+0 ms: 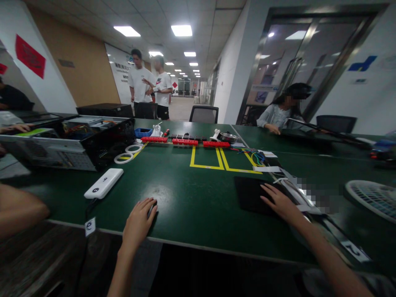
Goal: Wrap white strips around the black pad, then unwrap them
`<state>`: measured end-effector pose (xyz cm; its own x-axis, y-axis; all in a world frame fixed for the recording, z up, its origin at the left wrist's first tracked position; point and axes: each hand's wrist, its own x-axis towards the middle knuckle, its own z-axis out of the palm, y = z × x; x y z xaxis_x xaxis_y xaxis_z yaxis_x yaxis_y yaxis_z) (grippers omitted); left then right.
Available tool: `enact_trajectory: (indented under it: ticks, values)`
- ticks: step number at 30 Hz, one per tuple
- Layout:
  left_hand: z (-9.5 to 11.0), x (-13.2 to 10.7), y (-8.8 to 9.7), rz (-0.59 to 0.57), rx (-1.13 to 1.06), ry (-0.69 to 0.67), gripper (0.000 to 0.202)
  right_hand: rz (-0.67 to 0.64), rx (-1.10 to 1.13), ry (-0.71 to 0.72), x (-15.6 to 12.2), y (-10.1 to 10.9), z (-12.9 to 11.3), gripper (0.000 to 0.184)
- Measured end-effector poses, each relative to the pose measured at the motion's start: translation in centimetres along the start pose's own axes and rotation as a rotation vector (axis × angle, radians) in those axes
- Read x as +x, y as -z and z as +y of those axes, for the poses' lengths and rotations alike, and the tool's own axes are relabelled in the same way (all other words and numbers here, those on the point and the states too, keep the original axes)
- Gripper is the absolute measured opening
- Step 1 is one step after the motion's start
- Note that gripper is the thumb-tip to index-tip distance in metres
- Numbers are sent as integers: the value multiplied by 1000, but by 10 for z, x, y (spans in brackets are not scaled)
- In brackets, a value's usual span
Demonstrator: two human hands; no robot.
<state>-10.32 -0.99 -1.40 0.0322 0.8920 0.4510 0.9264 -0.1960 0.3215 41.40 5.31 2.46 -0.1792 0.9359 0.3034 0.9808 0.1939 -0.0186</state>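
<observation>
My left hand (140, 220) rests near the front edge of the green table (192, 206), curled over a small dark mouse (152, 209) that shows only at the fingertips. My right hand (277, 201) lies flat with fingers spread on a black mouse pad (250, 194) to the right. A white power strip (104, 183) lies on the table to the left of my left hand.
An open computer case (62, 144) sits at the left. White tape rolls (128, 153), red strips (185, 141) and yellow tape squares (216, 159) lie mid-table. A white fan (371, 198) is at the right. Another person's arm (18, 208) is at the left; people stand and sit beyond.
</observation>
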Motion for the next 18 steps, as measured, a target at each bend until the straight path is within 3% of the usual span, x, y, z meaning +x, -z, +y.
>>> enact_trajectory:
  ticks: [4, 10, 14, 18]
  values:
    - [3, 0, 2, 8, 2, 7, 35, -15, -16, 13, 5, -15, -13, 57]
    - [1, 1, 0, -2, 8, 6, 38, -47, -44, 47, 8, -14, -40, 57]
    - [0, 1, -1, 8, 8, -1, 37, -61, -39, 106, 11, -11, -81, 58]
    - [0, 0, -1, -1, 11, 7, 37, -129, -60, 136, 12, -2, -137, 60]
